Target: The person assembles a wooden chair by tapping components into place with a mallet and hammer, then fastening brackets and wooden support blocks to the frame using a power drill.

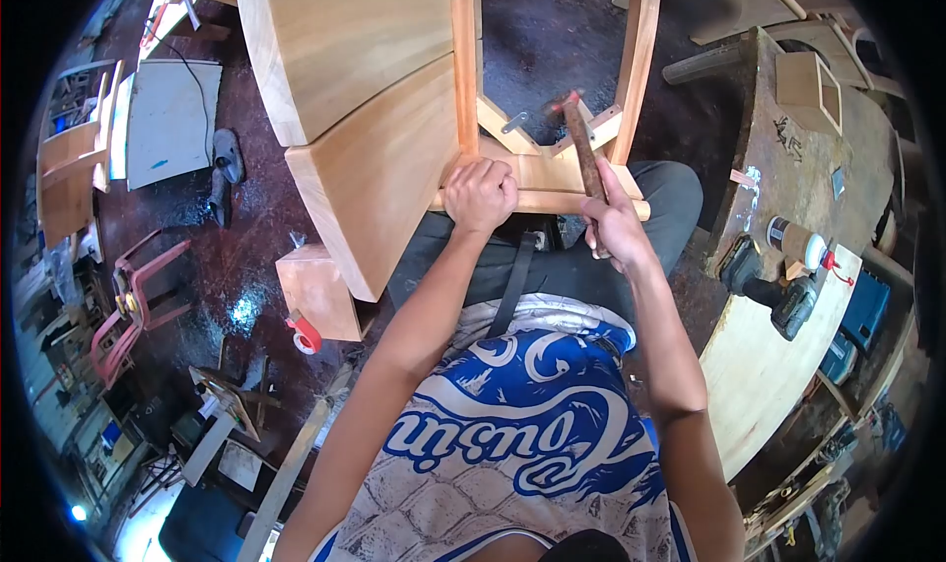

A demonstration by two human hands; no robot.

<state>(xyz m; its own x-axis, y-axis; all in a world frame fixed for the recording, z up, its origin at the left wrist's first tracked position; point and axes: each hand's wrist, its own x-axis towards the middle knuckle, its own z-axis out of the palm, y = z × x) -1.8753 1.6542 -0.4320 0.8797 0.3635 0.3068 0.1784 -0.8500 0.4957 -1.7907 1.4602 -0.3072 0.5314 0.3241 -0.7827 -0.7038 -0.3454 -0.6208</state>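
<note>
A wooden chair frame [542, 203] rests across my lap, its wide panels [374, 119] leaning to the left and its legs pointing away from me. My left hand [481, 196] is closed around the frame's near corner, beside a leg [465, 65]. In my right hand [619, 225] is a hammer [583, 153], gripped by its wooden handle with the reddish head [564, 102] pointing away from me, above the frame. Under the hammer, corner braces [596, 129] with small metal plates [514, 122] join the rails.
At the right, a worn workbench [798, 188] holds a cordless drill [764, 284], a glue bottle [796, 242] and a wooden box [810, 91]. A wooden block [320, 291] with a red tape roll [305, 333] stands left of me. Shoes [227, 156] and a red plastic chair [138, 301] are farther left.
</note>
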